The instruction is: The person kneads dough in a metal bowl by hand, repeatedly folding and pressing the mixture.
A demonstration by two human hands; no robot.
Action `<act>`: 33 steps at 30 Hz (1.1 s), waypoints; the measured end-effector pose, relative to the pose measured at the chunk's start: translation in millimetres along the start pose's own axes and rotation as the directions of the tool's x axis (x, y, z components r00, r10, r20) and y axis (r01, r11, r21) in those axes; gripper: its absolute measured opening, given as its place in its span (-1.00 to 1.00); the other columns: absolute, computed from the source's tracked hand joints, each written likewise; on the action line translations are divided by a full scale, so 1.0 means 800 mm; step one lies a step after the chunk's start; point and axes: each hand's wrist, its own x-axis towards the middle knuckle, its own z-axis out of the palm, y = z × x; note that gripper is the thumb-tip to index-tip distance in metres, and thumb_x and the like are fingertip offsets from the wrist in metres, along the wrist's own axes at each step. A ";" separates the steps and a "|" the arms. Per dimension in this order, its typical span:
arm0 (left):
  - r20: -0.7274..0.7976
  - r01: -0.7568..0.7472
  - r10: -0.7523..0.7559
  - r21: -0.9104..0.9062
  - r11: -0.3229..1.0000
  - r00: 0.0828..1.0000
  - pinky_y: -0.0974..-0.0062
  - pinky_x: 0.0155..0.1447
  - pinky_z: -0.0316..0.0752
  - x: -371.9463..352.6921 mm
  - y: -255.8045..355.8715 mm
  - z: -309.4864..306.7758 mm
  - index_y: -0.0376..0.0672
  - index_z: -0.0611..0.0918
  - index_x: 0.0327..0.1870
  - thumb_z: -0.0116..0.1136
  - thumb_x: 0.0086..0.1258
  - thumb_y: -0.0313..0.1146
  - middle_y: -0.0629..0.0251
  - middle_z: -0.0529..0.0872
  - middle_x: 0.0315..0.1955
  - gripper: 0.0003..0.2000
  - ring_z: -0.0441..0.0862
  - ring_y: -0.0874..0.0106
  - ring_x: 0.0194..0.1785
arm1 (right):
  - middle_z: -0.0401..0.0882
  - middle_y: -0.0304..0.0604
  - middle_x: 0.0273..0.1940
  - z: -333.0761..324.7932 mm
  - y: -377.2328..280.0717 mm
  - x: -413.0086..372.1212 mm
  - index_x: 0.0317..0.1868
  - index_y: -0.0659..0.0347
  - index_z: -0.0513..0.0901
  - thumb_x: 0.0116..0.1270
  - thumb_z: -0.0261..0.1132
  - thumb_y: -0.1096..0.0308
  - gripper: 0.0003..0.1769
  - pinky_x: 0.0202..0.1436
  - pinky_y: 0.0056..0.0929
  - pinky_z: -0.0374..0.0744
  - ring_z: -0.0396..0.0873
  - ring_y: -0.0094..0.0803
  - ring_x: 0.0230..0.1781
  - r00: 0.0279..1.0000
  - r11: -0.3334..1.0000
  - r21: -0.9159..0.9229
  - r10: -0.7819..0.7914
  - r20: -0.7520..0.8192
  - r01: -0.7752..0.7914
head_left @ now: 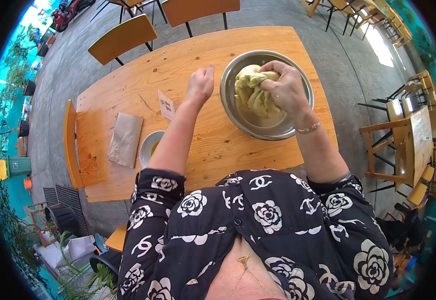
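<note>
Inside a wide steel bowl [230, 112], pale yellow dough [252, 92] hangs and folds in a soft, stretched lump. My right hand [285, 92] grips the upper part of this dough, fingers bent into it. To the left of the bowl, over the tabletop, is my left hand [201, 86], apart from the bowl. Its fingers are curled closed, and nothing shows in them. Below my left forearm stands a small white bowl [145, 150] with some yellow liquid, partly hidden by the arm.
The wooden table [213, 145] carries a folded brown paper [125, 140] and a small standing card [166, 105]. A chair [71, 145] touches the left end. More chairs [123, 39] stand beyond the far edge. Another table [420, 145] is at the right.
</note>
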 end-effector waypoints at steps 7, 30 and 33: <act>0.184 -0.081 0.038 0.232 0.969 0.982 0.17 0.18 0.48 0.031 0.048 0.052 -0.33 0.70 -0.14 -0.05 0.50 0.17 -0.16 0.74 -0.16 -0.40 0.66 -0.05 0.04 | 0.60 -0.28 -0.22 -0.037 0.044 0.006 -0.17 0.23 0.68 0.09 0.22 0.67 -0.71 -0.04 -0.49 0.55 0.54 -0.51 -0.17 0.966 0.987 -0.160 0.034 0.255 0.007; 0.192 0.221 -0.160 -0.353 0.909 0.968 0.50 -0.26 0.49 -0.032 0.032 0.007 -0.24 0.60 -0.07 -0.09 0.57 0.18 0.27 0.60 -0.37 -0.45 0.51 0.49 -0.34 | 0.37 0.16 0.32 0.014 0.061 -0.009 0.32 0.28 0.45 0.27 0.33 -0.23 -0.16 0.38 -0.08 0.43 0.43 -0.01 0.33 0.967 0.743 -0.620 0.165 -0.197 -0.253; 0.317 0.271 -0.174 -0.294 0.916 0.932 0.43 -0.11 0.53 -0.017 0.047 0.036 -0.27 0.64 -0.07 -0.09 0.56 0.18 0.21 0.68 -0.25 -0.43 0.58 0.41 -0.20 | 0.28 0.20 0.41 0.012 0.090 0.004 0.37 0.32 0.41 0.26 0.27 -0.35 -0.04 0.40 0.03 0.38 0.36 0.01 0.39 0.797 0.795 -0.097 0.580 -0.170 -0.599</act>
